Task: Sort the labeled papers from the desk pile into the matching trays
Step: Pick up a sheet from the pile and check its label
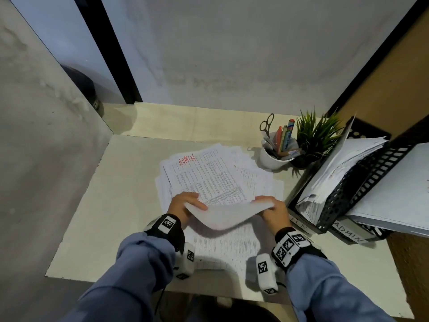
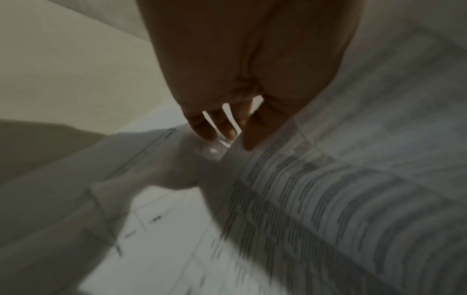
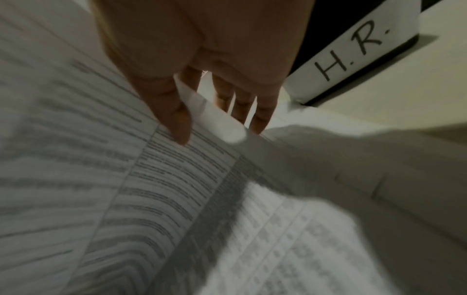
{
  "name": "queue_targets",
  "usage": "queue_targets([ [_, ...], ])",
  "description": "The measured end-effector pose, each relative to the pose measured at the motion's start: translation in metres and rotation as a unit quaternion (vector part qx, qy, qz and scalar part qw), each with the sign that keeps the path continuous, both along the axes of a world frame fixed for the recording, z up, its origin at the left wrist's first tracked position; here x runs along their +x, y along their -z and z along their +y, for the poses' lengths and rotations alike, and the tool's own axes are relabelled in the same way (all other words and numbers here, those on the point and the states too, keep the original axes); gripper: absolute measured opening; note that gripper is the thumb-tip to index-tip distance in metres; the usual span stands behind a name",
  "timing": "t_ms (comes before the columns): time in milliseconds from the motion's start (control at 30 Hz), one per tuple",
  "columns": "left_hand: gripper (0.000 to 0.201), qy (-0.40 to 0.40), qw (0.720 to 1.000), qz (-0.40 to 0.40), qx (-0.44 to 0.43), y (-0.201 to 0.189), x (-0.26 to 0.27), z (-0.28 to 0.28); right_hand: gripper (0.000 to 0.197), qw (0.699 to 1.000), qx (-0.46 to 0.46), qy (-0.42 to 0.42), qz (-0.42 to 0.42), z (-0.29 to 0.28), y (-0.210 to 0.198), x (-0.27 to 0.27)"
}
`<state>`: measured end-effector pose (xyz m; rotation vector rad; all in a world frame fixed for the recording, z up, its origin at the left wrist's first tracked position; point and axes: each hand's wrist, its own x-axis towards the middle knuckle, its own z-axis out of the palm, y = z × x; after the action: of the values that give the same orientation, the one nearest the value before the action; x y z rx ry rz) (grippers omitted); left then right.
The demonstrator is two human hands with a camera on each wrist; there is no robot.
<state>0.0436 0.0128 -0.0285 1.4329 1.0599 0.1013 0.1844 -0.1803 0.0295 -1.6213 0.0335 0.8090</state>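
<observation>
Right wrist alone shows H.R. tray label [image 3: 353, 49].

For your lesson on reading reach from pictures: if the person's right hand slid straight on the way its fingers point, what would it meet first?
Probably only more of the paper pile on the desk. The right hand, pinching the lifted sheet, points toward the far side of the desk; beyond the pile stands the white cup of pens, though depth is unclear.

We note blue-grey sleeves [image 1: 144, 270], black wrist straps [image 1: 166, 225] bearing black-and-white square markers [image 1: 289, 246], white tagged blocks [image 1: 265, 273] beneath.
</observation>
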Motion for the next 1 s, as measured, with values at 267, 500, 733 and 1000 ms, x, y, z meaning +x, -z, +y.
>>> queue_targets([
  [267,0.054,-0.219,0.964,0.144,0.039,-0.007,0.001,0.018,0.014,0.996,-0.001,0.025,0.081,-0.009,0.023,-0.017],
  [500,0.047,-0.214,0.96,0.129,0.122,-0.015,0.012,0.021,0.04,0.998,0.02,-0.004,0.064,-0.01,0.027,-0.01],
  [733,0.029,-0.151,0.959,0.08,0.226,-0.019,0.009,0.019,0.02,0.997,-0.024,0.004,0.073,-0.008,0.046,-0.012],
  [1000,0.038,-0.125,0.961,-0.058,0.24,-0.012,-0.006,0.016,0.052,0.994,0.019,0.082,0.074,-0.003,0.05,-0.008],
])
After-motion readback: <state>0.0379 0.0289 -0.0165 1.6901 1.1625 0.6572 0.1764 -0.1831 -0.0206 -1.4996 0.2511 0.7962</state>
